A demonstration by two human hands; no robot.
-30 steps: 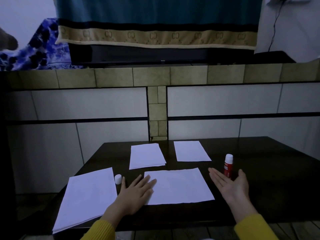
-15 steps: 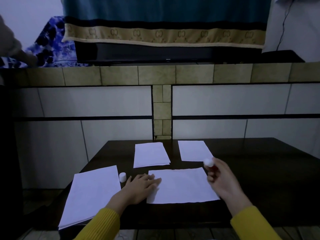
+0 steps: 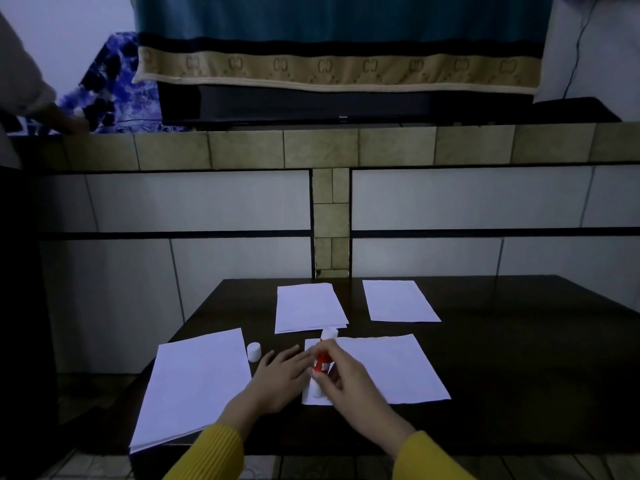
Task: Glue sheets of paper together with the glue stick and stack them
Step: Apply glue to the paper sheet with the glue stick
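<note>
Four lots of white paper are counted on the dark table (image 3: pixel 519 358), together with one glue stick, one loose cap and two hands in yellow sleeves. At the left a paper stack (image 3: pixel 194 386) is seen, with its near corner past the table edge. Just beside its far right corner the white cap (image 3: pixel 253 351) is stood upright, apart from the stick. The left hand (image 3: pixel 277 379) is laid flat with the fingers straight and a little spread, the fingertips resting on the left edge of the near sheet (image 3: pixel 391 368). At the far side a thin stack (image 3: pixel 308 308) is placed, and to its right a single sheet (image 3: pixel 398 301), the two well apart. The glue stick (image 3: pixel 322 362), red with white ends, is held tilted over the left part of the near sheet, its far end pointing away from the person. It is pinched by the right hand (image 3: pixel 349 379) between the thumb and the curled fingers, at the lower half of the tube. White writing is seen on the red label, but it cannot be read. On the beige band of the blue cloth (image 3: pixel 339 65) behind, a repeated pattern like "CC" is printed.
</note>
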